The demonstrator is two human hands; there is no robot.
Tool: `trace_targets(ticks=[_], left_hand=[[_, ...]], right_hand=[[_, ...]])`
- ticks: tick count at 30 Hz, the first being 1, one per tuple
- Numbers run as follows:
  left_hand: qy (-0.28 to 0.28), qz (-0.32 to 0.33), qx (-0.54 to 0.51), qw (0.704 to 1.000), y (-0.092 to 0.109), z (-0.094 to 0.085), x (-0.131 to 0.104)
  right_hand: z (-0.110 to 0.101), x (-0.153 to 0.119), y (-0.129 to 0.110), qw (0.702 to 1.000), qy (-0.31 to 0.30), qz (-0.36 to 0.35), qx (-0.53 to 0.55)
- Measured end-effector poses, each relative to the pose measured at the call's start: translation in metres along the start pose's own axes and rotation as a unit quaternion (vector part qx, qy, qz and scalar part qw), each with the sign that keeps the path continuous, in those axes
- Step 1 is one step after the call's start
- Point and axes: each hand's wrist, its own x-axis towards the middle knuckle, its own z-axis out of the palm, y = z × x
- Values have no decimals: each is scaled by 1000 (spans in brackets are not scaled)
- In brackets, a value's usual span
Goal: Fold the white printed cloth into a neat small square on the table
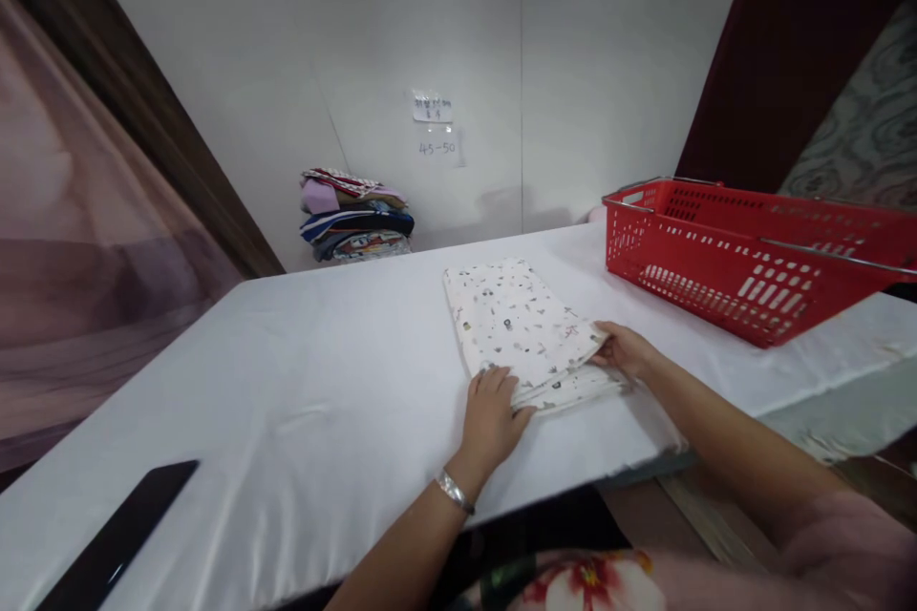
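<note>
A folded white cloth (512, 315) with small dark and coloured prints lies on the white-covered table (315, 363), several layers showing along its near edge. My left hand (494, 410) rests at the cloth's near left corner, fingers on top and thumb at the layered edge. At the near right corner my right hand (622, 351) pinches the upper layers, which are raised slightly off the layers below. A silver bracelet (454, 491) circles my left wrist.
A red plastic basket (706, 272) with metal handles stands at the right of the table. Folded fabrics (356, 220) are stacked beyond the far edge by the wall. At the near left lies a flat black object (121, 535). Curtains hang on both sides.
</note>
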Motion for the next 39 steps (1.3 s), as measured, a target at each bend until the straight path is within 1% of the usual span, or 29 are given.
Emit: trace_targets(ticks=[1, 3, 5, 6, 7, 9, 12, 15, 17, 20, 22, 23, 25, 27, 28, 30, 32, 35, 37, 39], left_hand=[[-2, -6, -2, 1000, 0, -1, 1], [-11, -27, 0, 1000, 1, -3, 4], [-30, -52, 15, 998, 4, -4, 9], [-43, -62, 28, 997, 7, -4, 12], [-56, -69, 41, 995, 9, -4, 16], [-75, -77, 65, 992, 14, -4, 21], [-87, -74, 90, 989, 21, -3, 25], [-99, -63, 107, 987, 25, -6, 27], [-103, -64, 116, 986, 24, -12, 28], [-92, -96, 117, 984, 17, -26, 25], [-58, -123, 110, 985, 10, -33, 18], [-40, -125, 107, 986, 6, -35, 12], [-22, -101, 101, 990, -1, -34, 0], [-30, -72, 95, 992, -6, -29, -11], [-33, -68, 91, 993, -7, -26, -15], [-24, -82, 89, 992, -8, -21, -20], [-14, -116, 94, 989, -8, -20, -21], [-15, -164, 94, 982, -7, -23, -22], [-14, -166, 82, 983, -5, -24, -24], [-11, -158, 68, 985, -4, -24, -28]], right_hand=[[1, -3, -6, 1000, -8, 1, -13], [3, -8, -18, 999, -45, -13, -26], [4, -12, -28, 996, -78, -35, -31], [4, -14, -31, 995, -82, -41, -35], [3, -15, -33, 995, -77, -43, -40], [1, -15, -33, 996, -47, -42, -55], [-4, -11, -27, 996, -7, -48, -70], [-6, -9, -25, 996, 0, -61, -70], [-6, -11, -28, 995, -4, -69, -68], [-5, -21, -32, 995, -21, -86, -55], [-6, -30, -28, 993, -47, -95, -42], [-8, -33, -24, 993, -61, -90, -44], [-13, -39, -11, 993, -74, -51, -76], [-18, -42, 3, 989, -57, -2, -135], [-20, -43, 8, 986, -42, 10, -163], [-21, -43, 13, 979, -14, 10, -205], [-21, -45, 12, 972, -2, -1, -235], [-19, -48, 7, 962, -13, -11, -271], [-19, -50, 6, 955, -20, -16, -297], [-21, -52, 8, 937, -11, -16, -348]])
